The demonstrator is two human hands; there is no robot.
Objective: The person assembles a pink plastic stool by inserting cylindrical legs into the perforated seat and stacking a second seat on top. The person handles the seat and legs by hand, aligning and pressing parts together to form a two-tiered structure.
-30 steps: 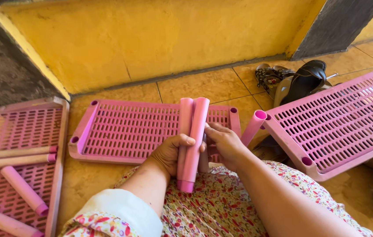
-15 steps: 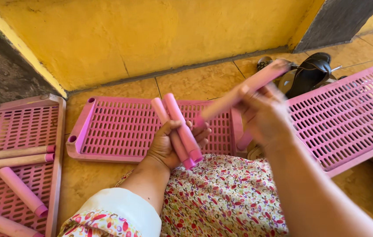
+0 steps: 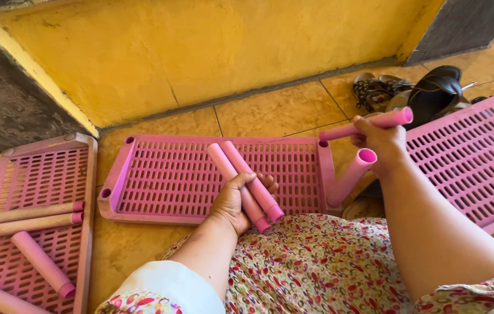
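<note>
- Two pink tubes (image 3: 245, 177) are gripped side by side in the left hand (image 3: 236, 200), fingers closed round them, above a floral lap (image 3: 316, 261); their capped ends point to 5 o'clock.
- A single pink tube (image 3: 369, 124) is held in the closed right hand (image 3: 382, 145), lying almost level, its open end toward 3 o'clock.
- Another tube (image 3: 351, 175) is seen standing tilted at a corner of the middle shelf (image 3: 171, 174), just below the right hand; whether the hand touches it cannot be told.
- The middle shelf, a pink slotted panel, is laid flat on the tiled floor (image 3: 276, 113), at 12 o'clock from the left hand.
- A second slotted shelf (image 3: 473, 157) is seen at 3 o'clock, passing beneath the right forearm.
- A third shelf (image 3: 37, 174) is laid at 9 o'clock, with four loose tubes (image 3: 31, 218) resting on it.
- Dark sandals (image 3: 415, 93) are seen at 1 o'clock, beside a yellow wall (image 3: 229, 46).
</note>
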